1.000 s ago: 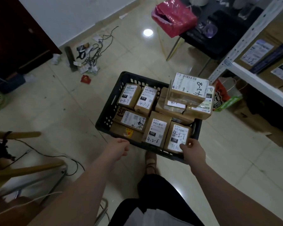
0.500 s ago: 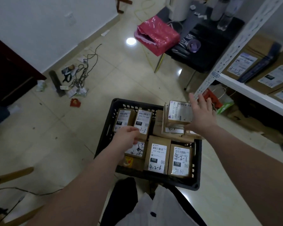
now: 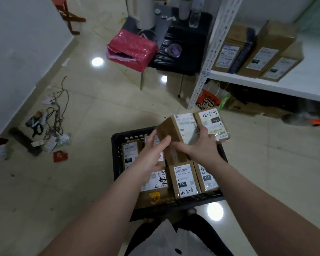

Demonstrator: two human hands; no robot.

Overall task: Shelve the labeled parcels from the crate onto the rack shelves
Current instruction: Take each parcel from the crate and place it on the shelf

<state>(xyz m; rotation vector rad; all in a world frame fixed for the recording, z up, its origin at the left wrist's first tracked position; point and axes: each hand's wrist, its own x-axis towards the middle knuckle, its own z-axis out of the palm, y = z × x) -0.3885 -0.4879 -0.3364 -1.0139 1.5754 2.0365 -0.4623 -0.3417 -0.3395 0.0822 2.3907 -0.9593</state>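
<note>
Labelled cardboard parcel [image 3: 181, 130] is tilted and raised above the far right part of the black plastic crate [image 3: 116, 145]. Right hand [image 3: 201, 146] grips it, fingers curled over its white label. Left hand [image 3: 151, 154] is flat, fingers straight against the parcel's brown left side. Parcel marked 090 [image 3: 213, 124] lies just beside it on the right. Other labelled parcels stand packed in the crate, one marked 4-2-6 [image 3: 183, 180]. White rack shelf [image 3: 266, 84], to the right, carries cardboard boxes [image 3: 266, 50].

In the crate [image 3: 174, 205], the front middle parcel [image 3: 184, 180] reads "032" and a handwritten "4-2-6", its right neighbour [image 3: 208, 179] "122", the back-left parcel [image 3: 130, 154] "032", and the far-right top parcel [image 3: 213, 124] "090".
</note>
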